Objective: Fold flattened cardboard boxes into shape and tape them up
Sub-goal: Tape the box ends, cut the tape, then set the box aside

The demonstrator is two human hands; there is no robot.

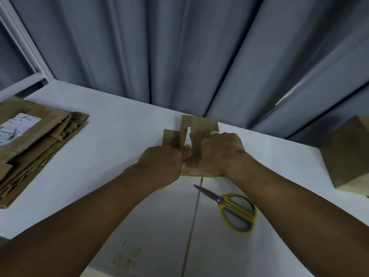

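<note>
Now the small cardboard box (196, 134) lies near the far edge of the table (123, 126), about in the middle of it, half folded, with one flap sticking out to the left and a white label on its top. Both hands grasp it: the left hand (161, 162) is clenched on the near left part, and the right hand (220, 151) presses over the top. I think the thin brown board can crease in a wrong place or tear if the hands push too hard. Yellow-handled scissors (232, 208) with smooth metal blades lie near the right forearm. A worn stack of flattened boxes (34, 144) sits at the left edge, and a finished box (347, 154) at the right edge.
</note>
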